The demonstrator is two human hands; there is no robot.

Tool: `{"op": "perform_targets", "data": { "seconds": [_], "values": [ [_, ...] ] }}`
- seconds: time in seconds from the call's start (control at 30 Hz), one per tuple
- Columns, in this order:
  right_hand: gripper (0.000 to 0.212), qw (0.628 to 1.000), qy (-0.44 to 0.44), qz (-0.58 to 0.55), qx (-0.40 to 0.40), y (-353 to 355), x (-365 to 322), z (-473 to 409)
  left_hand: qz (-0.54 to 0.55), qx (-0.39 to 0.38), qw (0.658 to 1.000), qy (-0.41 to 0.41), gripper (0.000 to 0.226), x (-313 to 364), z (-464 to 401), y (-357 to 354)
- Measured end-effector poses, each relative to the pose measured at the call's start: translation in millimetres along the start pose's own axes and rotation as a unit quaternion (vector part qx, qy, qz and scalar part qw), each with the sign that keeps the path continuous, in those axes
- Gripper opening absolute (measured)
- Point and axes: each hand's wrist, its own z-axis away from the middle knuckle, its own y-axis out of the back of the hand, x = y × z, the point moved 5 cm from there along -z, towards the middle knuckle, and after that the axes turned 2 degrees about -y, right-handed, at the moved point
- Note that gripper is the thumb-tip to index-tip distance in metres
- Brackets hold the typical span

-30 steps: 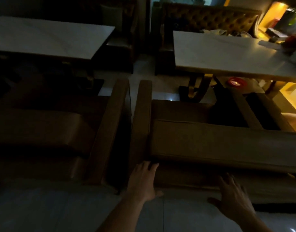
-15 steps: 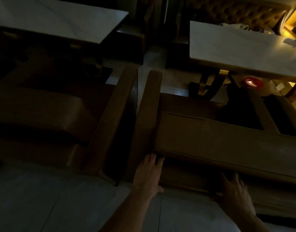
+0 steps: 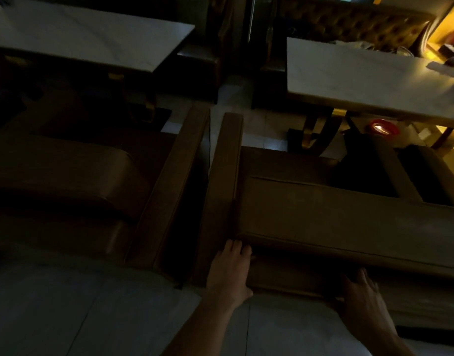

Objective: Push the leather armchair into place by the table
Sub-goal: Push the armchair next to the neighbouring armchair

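The room is dim. A brown leather armchair (image 3: 323,217) stands in front of me, seen from behind, facing a white marble table (image 3: 362,83) at the right. My left hand (image 3: 229,271) lies flat against the back of the armchair near its left corner, fingers together and pointing forward. My right hand (image 3: 363,296) presses flat on the chair's back further right, fingers spread a little. Neither hand holds anything. The chair's left armrest (image 3: 225,176) runs forward toward the table.
A second leather armchair (image 3: 92,188) stands close on the left with a narrow gap between the two. It faces another white table (image 3: 87,37). A tufted sofa (image 3: 349,24) sits behind the right table. A red glowing object (image 3: 383,127) lies under the right table. Pale floor tiles (image 3: 92,317) lie below me.
Both hands moved forward onto the armchair's back, from hovering near it to pressing flat. The armchair and tables sit slightly lower and closer in view as I lean in.
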Motion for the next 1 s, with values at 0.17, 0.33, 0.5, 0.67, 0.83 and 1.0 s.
{"op": "perform_targets", "data": {
  "seconds": [0.17,0.33,0.5,0.67,0.83,1.0],
  "values": [
    [0.069,1.000,0.001,-0.010,-0.018,-3,1,12,-0.003,-0.016,1.000,-0.005,0.089,0,16,-4],
    [0.074,0.999,0.004,-0.001,-0.040,-1,-1,11,0.001,-0.035,0.999,0.000,0.092,-2,12,-3],
    [0.083,0.998,-0.005,-0.001,-0.068,1,-4,4,0.000,-0.055,0.998,-0.010,0.094,-6,6,-5],
    [0.083,0.995,-0.018,-0.016,-0.098,6,-12,-6,-0.002,-0.068,0.998,-0.011,0.096,-13,-3,-1],
    [0.072,0.997,-0.009,-0.022,-0.078,9,-31,-17,-0.003,-0.057,0.998,0.002,0.096,-31,-17,12],
    [0.081,0.993,-0.036,-0.030,-0.106,12,-41,-22,0.006,-0.047,0.999,0.015,0.097,-41,-24,16]
  ]
}}
